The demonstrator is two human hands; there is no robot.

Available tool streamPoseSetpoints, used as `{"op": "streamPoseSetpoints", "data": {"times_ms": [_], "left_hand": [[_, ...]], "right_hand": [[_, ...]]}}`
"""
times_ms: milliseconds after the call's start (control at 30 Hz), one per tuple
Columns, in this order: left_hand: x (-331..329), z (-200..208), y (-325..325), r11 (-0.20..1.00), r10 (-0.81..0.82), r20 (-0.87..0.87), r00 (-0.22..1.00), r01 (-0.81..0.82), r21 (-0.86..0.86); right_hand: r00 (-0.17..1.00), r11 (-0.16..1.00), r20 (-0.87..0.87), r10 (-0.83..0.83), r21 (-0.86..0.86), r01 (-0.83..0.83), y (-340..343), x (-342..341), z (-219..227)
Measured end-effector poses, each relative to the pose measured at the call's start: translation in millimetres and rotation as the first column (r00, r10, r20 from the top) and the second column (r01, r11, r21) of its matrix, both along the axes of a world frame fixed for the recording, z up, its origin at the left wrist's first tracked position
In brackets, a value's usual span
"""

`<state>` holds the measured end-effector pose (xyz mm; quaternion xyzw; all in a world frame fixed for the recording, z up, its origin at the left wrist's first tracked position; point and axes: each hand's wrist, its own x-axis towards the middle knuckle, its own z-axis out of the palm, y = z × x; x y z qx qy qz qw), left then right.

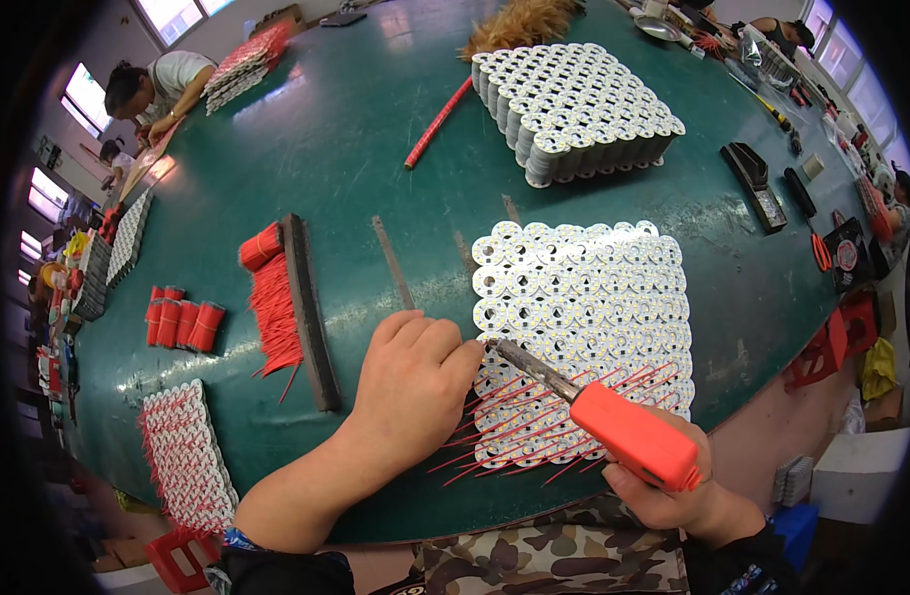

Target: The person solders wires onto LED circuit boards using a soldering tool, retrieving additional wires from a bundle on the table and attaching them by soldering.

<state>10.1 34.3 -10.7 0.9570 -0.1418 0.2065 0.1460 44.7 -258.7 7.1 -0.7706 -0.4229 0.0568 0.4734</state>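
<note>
My right hand (678,491) is closed around the red handle of a soldering iron (628,431). The iron's metal tip points up and left, reaching the left edge of a white panel of joined round LED boards (589,288). My left hand (415,372) is closed in a pinch beside that tip; what its fingertips hold, if anything, is hidden. Thin red wires (534,421) lie slanting across the panel's lower rows, and some ends stick out past its near and left edges. The upper rows show no wires.
Left of my hand, loose red wires (274,307) lie along a dark bar (309,312), with tied red bundles (184,319) and a wired panel (189,456) farther left. Beyond stand a panel stack (579,109), red rod (438,124) and feather duster (519,25). Other people work around the green table (366,129).
</note>
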Motion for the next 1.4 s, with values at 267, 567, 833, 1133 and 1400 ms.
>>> {"op": "streamPoseSetpoints", "data": {"times_ms": [267,567,833,1133,1400], "left_hand": [[0.2,0.8,-1.2,1.0,0.005,0.006,1.0,-0.005,0.012],[-0.8,1.3,-1.5,1.0,0.006,-0.007,1.0,-0.006,0.015],[0.1,0.5,-0.5,1.0,-0.001,-0.004,1.0,0.001,0.01],[-13.1,8.5,-1.4,1.0,0.03,0.008,1.0,-0.03,-0.007],[-87.5,49.1,91.6,0.895,0.444,-0.114,0.889,-0.445,0.018]], "right_hand": [[1.0,0.999,0.0,0.019,-0.026,-0.019,0.5,1.4,1.3],[1.0,0.999,-0.006,0.026,-0.024,-0.027,-0.3,1.7,0.7],[1.0,1.0,0.011,-0.019,-0.018,0.02,-10.6,0.7,3.8],[0.978,0.997,-0.201,-0.055,0.039,0.064,-21.7,-15.0,-3.4],[0.966,0.978,-0.219,-0.135,0.128,0.166,-51.5,-22.3,-18.9]]}}
